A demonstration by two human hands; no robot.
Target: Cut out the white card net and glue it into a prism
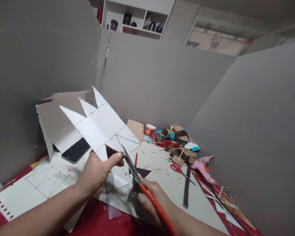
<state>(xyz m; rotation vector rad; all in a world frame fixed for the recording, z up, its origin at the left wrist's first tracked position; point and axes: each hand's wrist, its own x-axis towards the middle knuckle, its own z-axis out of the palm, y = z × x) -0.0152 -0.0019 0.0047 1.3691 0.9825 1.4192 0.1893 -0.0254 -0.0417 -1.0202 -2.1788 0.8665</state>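
Observation:
My left hand (98,172) is closed on the lower edge of a white cardboard cut-out (100,126) with pencil lines and three pointed tips, held up above the table. My right hand (149,200) grips orange-handled scissors (135,173). Their blades point up and left and meet the cut-out's lower edge beside my left thumb. A small loose white triangle (119,182) lies on the board below.
A white marked board (46,177) covers the red table, with a black phone (76,150) on it. A clear ruler (113,203), a red pencil (136,159), red scissors (177,168), a pink glue gun (203,168), a paper cup (149,131) and cardboard scraps (179,144) lie about. Grey panels enclose the space.

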